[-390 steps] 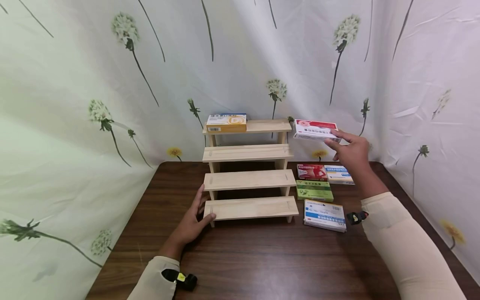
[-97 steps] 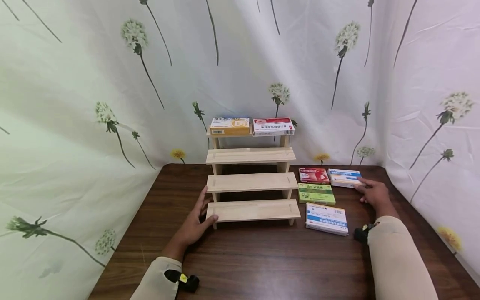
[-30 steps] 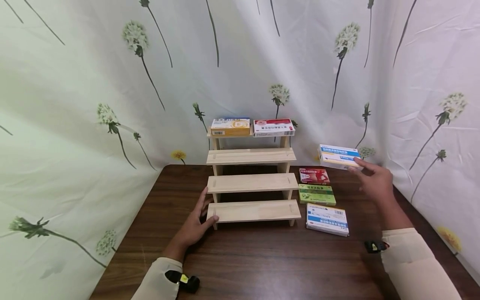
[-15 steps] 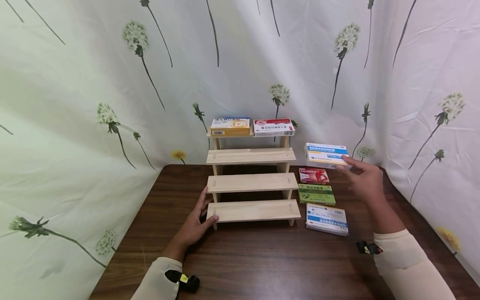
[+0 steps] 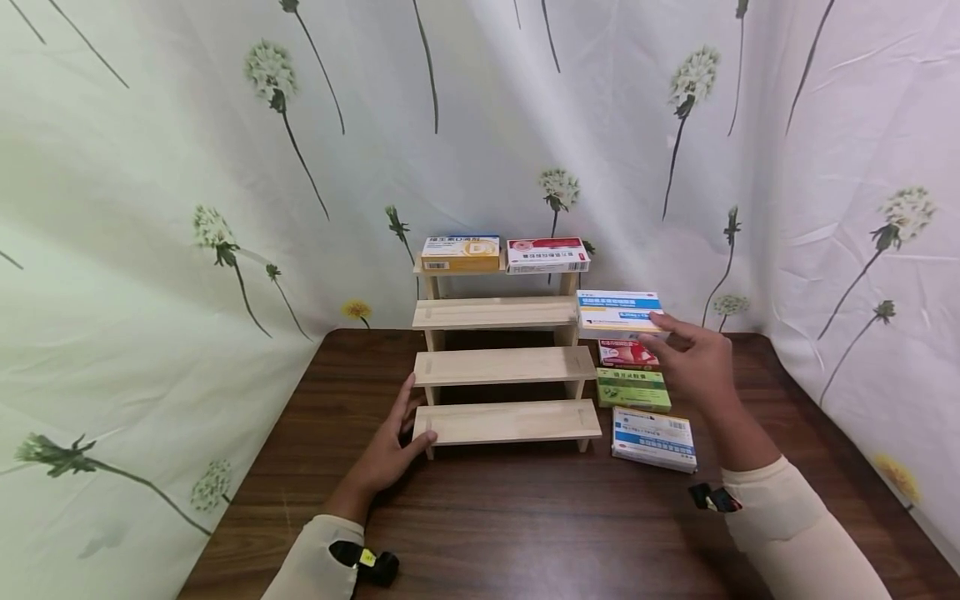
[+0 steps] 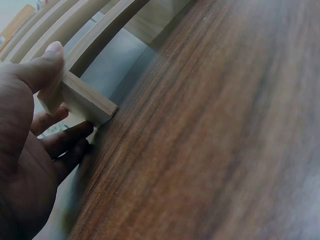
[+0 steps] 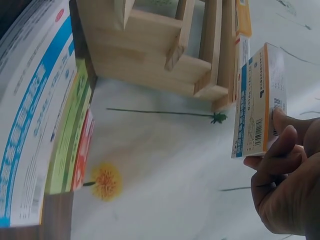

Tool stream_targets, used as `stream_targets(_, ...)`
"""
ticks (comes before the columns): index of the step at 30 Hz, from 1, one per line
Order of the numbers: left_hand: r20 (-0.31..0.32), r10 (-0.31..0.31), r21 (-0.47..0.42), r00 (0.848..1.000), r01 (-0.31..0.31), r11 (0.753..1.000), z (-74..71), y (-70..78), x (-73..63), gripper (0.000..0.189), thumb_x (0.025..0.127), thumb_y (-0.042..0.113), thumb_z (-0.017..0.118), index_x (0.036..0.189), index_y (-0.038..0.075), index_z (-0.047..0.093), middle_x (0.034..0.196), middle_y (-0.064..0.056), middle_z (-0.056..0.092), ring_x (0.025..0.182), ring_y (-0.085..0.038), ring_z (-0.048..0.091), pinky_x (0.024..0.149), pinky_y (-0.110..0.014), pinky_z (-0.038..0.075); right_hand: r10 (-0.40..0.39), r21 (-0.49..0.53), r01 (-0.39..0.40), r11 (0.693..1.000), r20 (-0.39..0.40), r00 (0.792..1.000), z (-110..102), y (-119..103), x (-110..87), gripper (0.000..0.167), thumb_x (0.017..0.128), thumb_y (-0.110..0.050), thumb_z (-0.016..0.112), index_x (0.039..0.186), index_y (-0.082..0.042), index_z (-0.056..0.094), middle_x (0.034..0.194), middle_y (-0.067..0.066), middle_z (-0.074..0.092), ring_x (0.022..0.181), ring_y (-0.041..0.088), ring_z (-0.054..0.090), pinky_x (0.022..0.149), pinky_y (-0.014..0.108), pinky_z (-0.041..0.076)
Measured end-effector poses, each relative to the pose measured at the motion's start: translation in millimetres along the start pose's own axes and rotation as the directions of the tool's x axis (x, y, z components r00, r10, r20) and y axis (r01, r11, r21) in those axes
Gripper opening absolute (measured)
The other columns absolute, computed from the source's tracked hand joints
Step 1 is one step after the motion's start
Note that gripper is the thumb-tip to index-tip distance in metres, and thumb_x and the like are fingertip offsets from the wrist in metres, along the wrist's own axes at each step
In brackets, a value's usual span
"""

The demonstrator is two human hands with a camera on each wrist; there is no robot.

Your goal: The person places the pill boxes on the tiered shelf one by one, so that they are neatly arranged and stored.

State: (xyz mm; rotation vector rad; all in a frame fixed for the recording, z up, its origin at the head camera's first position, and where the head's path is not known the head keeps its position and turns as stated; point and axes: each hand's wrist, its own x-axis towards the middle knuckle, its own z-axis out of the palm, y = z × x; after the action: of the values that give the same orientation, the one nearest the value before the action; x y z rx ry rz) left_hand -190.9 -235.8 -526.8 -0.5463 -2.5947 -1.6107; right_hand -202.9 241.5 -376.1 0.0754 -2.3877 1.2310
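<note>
My right hand [image 5: 693, 358] pinches a blue-and-white medicine box [image 5: 617, 310] at its right end, thumb and fingers on opposite faces. In the head view the box overlaps the right end of the second-highest board of a four-tier wooden display stand [image 5: 491, 367]. My left hand [image 5: 390, 446] grips the stand's lower left end. Its thumb lies on the lowest board [image 6: 107, 37], and the other fingers are beside the leg [image 6: 87, 100]. On the top board, an orange-and-white medicine box [image 5: 460, 252] sits left of a red-and-white one [image 5: 547, 255].
Right of the stand, a red box [image 5: 626, 353], a green box [image 5: 633, 389] and another blue-and-white box [image 5: 654, 439] lie on the brown wooden table [image 5: 510, 525]. A dandelion-print cloth [image 5: 360, 142] hangs behind and at both sides.
The red-and-white box went from my right hand onto the top board. My right hand then lifted the blue-and-white box from the table and moved it left to the stand. My left hand stayed put.
</note>
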Motion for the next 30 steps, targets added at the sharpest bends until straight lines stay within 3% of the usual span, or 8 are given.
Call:
stream_targets(4, -0.004, -0.004, 0.001, 1.0, 0.004, 1.0, -1.1, 1.1, -0.8, 0.104, 0.107, 0.024, 0.074, 0.177, 0.035, -0.001, 0.177, -0.024, 0.033, 0.157, -0.046, 0.046, 0.119, -0.049, 0.047, -0.018, 0.017, 0.018, 1.0, 0.01, 1.0, 10, -6, -0.4, 0.044, 0.102, -0.029, 0.081, 0.143, -0.013, 0.072, 0.147, 0.017, 0.069, 0.108, 0.025, 0.076, 0.07, 0.01, 0.053)
stream_targets(8, -0.001, 0.0, -0.001, 1.0, 0.0, 1.0, -0.5, 1.8, 0.2, 0.104, 0.107, 0.024, 0.074, 0.177, 0.037, -0.001, 0.177, -0.024, 0.032, 0.158, -0.046, 0.045, 0.12, -0.058, 0.044, -0.038, 0.04, 0.038, 0.999, -0.004, 0.999, 20, -10, -0.5, 0.041, 0.101, -0.025, 0.082, 0.139, -0.011, 0.076, 0.132, 0.021, 0.078, 0.086, 0.01, 0.07, 0.061, 0.016, 0.047)
stream_targets(11, 0.006, 0.006, -0.001, 1.0, -0.006, 1.0, 0.7, 2.0, 1.1, 0.103, 0.107, 0.025, 0.074, 0.178, 0.034, -0.001, 0.177, -0.023, 0.032, 0.158, -0.045, 0.045, 0.12, -0.058, 0.044, -0.049, 0.059, 0.05, 0.997, -0.009, 0.999, 28, -14, -0.7, 0.038, 0.1, -0.022, 0.083, 0.136, -0.011, 0.078, 0.126, 0.022, 0.08, 0.079, 0.009, 0.061, 0.057, 0.019, 0.044)
stream_targets(13, 0.005, 0.011, -0.004, 1.0, -0.011, 1.0, 1.0, 1.7, 1.0, 0.103, 0.107, 0.024, 0.074, 0.178, 0.03, -0.001, 0.178, -0.023, 0.031, 0.158, -0.046, 0.045, 0.12, -0.057, 0.044, -0.065, 0.06, 0.065, 0.996, -0.006, 0.998, 34, -17, 0.3, 0.037, 0.1, -0.021, 0.083, 0.135, -0.01, 0.078, 0.128, 0.021, 0.079, 0.084, 0.015, 0.064, 0.061, 0.015, 0.046)
stream_targets(15, -0.002, 0.013, 0.003, 1.0, -0.013, 1.0, 0.6, 1.3, 0.5, 0.103, 0.107, 0.023, 0.073, 0.178, 0.027, 0.0, 0.178, -0.024, 0.03, 0.158, -0.046, 0.044, 0.121, -0.058, 0.044, -0.085, 0.062, 0.084, 0.994, 0.002, 0.996, 40, -20, 1.6, 0.037, 0.1, -0.02, 0.083, 0.136, -0.01, 0.078, 0.14, 0.019, 0.075, 0.105, 0.022, 0.071, 0.07, 0.01, 0.049)
stream_targets(17, -0.006, 0.017, 0.007, 1.0, -0.017, 1.0, 0.8, 0.2, -0.2, 0.102, 0.108, 0.022, 0.073, 0.178, 0.026, -0.001, 0.178, -0.024, 0.029, 0.158, -0.047, 0.044, 0.121, -0.059, 0.043, -0.099, 0.069, 0.099, 0.993, 0.01, 0.995, 46, -23, 1.5, 0.037, 0.1, -0.018, 0.083, 0.136, -0.009, 0.078, 0.141, 0.02, 0.074, 0.107, 0.029, 0.072, 0.07, 0.01, 0.049)
stream_targets(24, -0.007, 0.018, -0.005, 1.0, -0.018, 1.0, -0.8, 2.3, 1.3, 0.103, 0.108, 0.022, 0.073, 0.178, 0.032, -0.002, 0.178, -0.026, 0.028, 0.158, -0.049, 0.043, 0.121, -0.065, 0.041, -0.092, 0.119, 0.089, 0.989, 0.023, 0.995, 61, -32, 0.9, 0.037, 0.099, -0.016, 0.083, 0.135, -0.01, 0.078, 0.132, 0.026, 0.076, 0.078, 0.025, 0.07, 0.059, 0.02, 0.051)
stream_targets(30, 0.005, 0.004, -0.027, 1.0, -0.004, 1.0, 0.6, 1.9, 1.2, 0.104, 0.107, 0.022, 0.073, 0.177, 0.035, -0.002, 0.176, -0.027, 0.032, 0.158, -0.049, 0.043, 0.12, -0.066, 0.041, -0.087, 0.168, 0.078, 0.983, 0.044, 0.995, 73, -37, -0.3, 0.038, 0.099, -0.018, 0.084, 0.136, -0.012, 0.078, 0.144, 0.02, 0.072, 0.09, 0.022, 0.07, 0.064, 0.018, 0.053)
